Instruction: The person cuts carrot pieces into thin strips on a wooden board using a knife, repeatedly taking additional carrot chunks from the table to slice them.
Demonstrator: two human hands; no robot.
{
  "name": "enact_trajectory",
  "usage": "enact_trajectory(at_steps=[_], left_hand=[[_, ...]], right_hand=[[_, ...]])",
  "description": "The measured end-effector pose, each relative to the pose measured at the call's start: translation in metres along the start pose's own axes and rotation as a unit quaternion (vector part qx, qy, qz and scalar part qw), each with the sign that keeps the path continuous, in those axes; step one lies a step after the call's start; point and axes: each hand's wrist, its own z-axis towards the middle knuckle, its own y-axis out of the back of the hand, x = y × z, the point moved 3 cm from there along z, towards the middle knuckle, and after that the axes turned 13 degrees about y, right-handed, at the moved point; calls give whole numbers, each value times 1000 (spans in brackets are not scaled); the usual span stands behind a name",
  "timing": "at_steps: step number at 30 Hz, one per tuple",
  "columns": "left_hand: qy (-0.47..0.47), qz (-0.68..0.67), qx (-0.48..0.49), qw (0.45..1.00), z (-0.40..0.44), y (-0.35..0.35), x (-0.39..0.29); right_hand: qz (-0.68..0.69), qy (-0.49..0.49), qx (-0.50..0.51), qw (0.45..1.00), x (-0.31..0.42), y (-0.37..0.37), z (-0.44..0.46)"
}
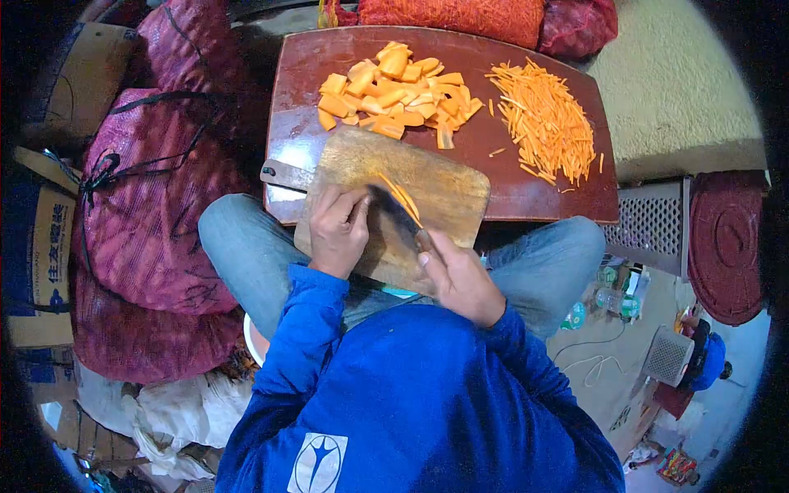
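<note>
A wooden cutting board [448,185] lies tilted at the near edge of a red-brown table [493,201]. My right hand [462,275] is wrapped round the handle of a knife [396,215], whose blade points up and left over the board. Thin orange strips [401,197] lie along the blade. My left hand [339,226] rests on the board's left part, fingers pressed together; what they hold, if anything, is hidden. Beyond the board is a pile of flat orange slices [403,92]. A heap of thin orange shreds [549,119] sits at the table's right.
Large red mesh sacks [156,205] stand at the left. Another orange-red sack [452,18] is behind the table. A perforated panel [649,218] and a rolled dark red mat [727,246] are at the right. A flat handle [286,175] sticks out left of the board.
</note>
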Motion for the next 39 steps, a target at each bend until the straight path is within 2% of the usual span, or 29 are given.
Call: enact_trajectory(at_steps=[1,3,5,7,9,11,13,15,16,17,19,20,24,26,27,30,31,36,39], left_hand=[[3,12,17,1000,-2,-3,2],[-11,44,48,998,-5,-7,7],[-22,77,75,994,-6,-9,9],[-77,113,78,988,-7,-10,4],[-70,122,84,986,-7,-10,2],[-63,133,88,985,-6,-11,0],[-69,141,92,983,-6,-10,-1],[-71,145,90,983,-5,-10,0],[-73,146,89,982,-5,-11,0],[-75,146,92,982,-6,-13,0],[-61,134,100,984,-6,-13,1],[-63,134,102,984,-5,-13,1],[-67,138,100,983,-5,-12,-1],[-67,140,99,983,-5,-12,-2],[-67,139,100,983,-5,-12,-2],[-62,140,104,983,-5,-12,0],[-55,143,108,982,-5,-12,1],[-34,136,122,983,4,-16,0],[-38,135,127,982,30,-23,-7]], right_hand=[[-1,-1,-1,1000,-6,6,-1],[-73,32,-81,994,-21,32,-4],[-94,-45,-108,989,-39,68,-5],[-177,19,-160,971,-66,109,1],[-265,94,-217,935,-92,145,9],[-272,49,-229,933,-100,171,13],[-267,43,-238,933,-95,179,14],[-129,-49,-201,970,-83,176,10],[-14,-58,-194,979,-68,165,8],[-14,-59,-196,979,-75,159,5],[-48,27,-162,985,-82,141,4],[-27,-91,-116,989,-74,141,1],[-56,-41,-103,992,-103,141,4],[-12,-47,-165,985,-113,151,8],[-11,-46,-164,985,-117,158,11],[-130,-30,-193,972,-127,179,18],[-129,-28,-194,972,-120,179,20],[71,-48,-170,982,-68,142,19],[194,-69,-135,969,-58,105,9]])
